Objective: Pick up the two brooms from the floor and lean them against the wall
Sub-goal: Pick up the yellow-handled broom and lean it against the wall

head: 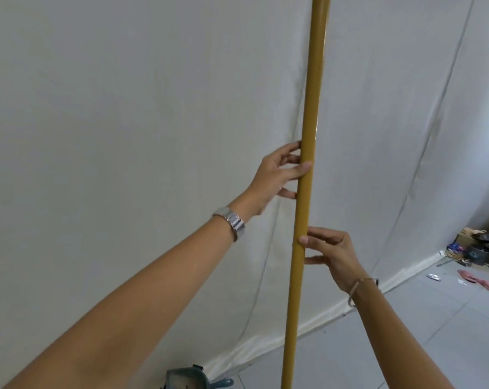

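One yellow broom handle (307, 113) stands nearly upright in front of the white cloth-covered wall (125, 108); its head is out of view below the frame. My left hand (277, 175) holds the handle at mid height, thumb across the front and fingers behind. Lower down, my right hand (333, 251) pinches the handle from the right with thumb and fingers. I cannot tell whether the handle touches the cloth. Only this one broom is in view.
A teal plastic object (187, 377) sits on the floor at the bottom edge, by the wall's base. Grey floor tiles (420, 332) spread to the right. Pink slippers (479, 282) and a pile of boxes and clutter (479, 248) lie in the far right corner.
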A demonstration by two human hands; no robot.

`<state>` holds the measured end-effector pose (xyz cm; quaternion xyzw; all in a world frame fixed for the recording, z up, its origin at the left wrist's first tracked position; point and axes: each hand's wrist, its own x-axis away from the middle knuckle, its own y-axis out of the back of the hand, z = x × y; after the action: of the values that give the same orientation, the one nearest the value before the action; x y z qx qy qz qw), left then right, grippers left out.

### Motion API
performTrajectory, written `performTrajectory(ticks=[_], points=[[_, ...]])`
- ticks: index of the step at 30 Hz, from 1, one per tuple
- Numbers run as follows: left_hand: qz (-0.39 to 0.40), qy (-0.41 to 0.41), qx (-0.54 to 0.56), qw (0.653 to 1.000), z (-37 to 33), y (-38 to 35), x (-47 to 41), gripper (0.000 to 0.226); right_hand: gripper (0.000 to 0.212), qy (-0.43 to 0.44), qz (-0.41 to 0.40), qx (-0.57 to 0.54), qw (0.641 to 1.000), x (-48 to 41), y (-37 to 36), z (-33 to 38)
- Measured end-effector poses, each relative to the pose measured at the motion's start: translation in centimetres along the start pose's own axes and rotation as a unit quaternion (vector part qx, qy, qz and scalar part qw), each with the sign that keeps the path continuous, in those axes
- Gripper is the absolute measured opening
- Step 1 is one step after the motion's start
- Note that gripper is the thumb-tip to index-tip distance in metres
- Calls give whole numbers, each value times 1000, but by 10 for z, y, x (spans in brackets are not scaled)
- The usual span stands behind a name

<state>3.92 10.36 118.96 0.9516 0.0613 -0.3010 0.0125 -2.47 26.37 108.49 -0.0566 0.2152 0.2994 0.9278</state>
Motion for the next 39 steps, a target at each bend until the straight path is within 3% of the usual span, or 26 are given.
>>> performTrajectory(ticks=[8, 13, 21, 31, 39], points=[[-81, -25, -95, 992, -72, 95, 28, 41, 31, 45, 66, -61, 995, -42, -129, 21], [-122, -24, -155, 980, -101, 188, 64, 41, 16, 41, 109, -91, 989, -66, -237, 10], [-153, -4, -221, 963, -140, 359, 129, 44, 19, 25, 165, -120, 979, -95, -424, -13], [-216, 40, -263, 939, -142, 534, 184, 48, 19, -41, 222, -109, 968, -134, -607, -47], [-238, 92, -264, 930, -118, 608, 223, 54, 14, -81, 230, -72, 967, -144, -676, -89]])
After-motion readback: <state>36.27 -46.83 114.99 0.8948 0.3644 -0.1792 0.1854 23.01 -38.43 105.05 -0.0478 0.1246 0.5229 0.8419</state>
